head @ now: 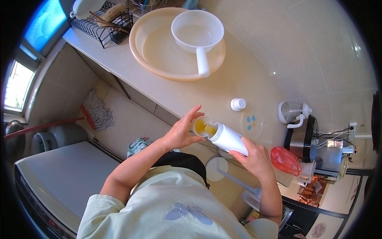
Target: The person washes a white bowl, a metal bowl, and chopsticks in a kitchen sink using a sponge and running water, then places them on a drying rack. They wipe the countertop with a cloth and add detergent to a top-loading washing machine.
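Note:
My left hand point(179, 130) holds a small clear plastic cup point(200, 126) with yellow liquid in it. Tilted toward that cup is a white plastic bottle point(229, 139), gripped by my right hand point(253, 155); yellow contents show at its open mouth, close to the cup's rim. Beyond the bottle, a white cap point(238, 104) rests on the countertop, beside a clear round dish or lid point(259, 128) with several blue marks. Farther back stands a large beige plastic basin point(149, 64) with a white dipper point(203, 61) resting in it.
A black wire dish rack point(101, 34) stands at the counter's far left. To the right are a glass kettle point(291, 113), a steel and black appliance point(304, 140) and a red plastic bag point(285, 161). A mop point(97, 113) and a white-topped appliance point(68, 176) stand at left.

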### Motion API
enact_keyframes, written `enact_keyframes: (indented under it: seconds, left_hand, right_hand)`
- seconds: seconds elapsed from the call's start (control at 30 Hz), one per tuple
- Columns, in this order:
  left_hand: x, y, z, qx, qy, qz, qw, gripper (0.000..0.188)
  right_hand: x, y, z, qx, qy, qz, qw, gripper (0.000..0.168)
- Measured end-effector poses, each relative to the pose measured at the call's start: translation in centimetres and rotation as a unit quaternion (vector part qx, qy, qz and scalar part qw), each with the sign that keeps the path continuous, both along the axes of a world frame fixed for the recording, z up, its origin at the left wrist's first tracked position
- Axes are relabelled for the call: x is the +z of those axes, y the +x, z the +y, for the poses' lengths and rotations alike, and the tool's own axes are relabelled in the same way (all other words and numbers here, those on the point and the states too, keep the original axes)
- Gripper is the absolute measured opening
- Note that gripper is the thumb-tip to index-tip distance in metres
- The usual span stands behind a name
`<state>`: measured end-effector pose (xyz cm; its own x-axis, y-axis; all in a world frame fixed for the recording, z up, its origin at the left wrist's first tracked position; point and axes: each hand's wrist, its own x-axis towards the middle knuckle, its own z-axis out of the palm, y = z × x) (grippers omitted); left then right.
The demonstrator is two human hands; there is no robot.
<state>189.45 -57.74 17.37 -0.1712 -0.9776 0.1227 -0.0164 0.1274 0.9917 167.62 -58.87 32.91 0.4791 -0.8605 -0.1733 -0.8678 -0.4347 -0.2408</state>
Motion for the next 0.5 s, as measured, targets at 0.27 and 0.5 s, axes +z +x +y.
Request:
enact_keyframes:
  seconds: [0.27,0.5]
  left_hand:
    - [-0.3,0.4,-0.2,0.008,0.017,0.046,0.999,0.099]
    - [0.2,1.0,-0.6,-0.005,0.024,0.054,0.998,0.1]
  right_hand:
    - [-0.5,0.0,0.2,-0.035,0.008,-0.043,0.998,0.042]
    - [-1.1,-0.4,0.3,-0.047,0.008,-0.055,0.997,0.044]
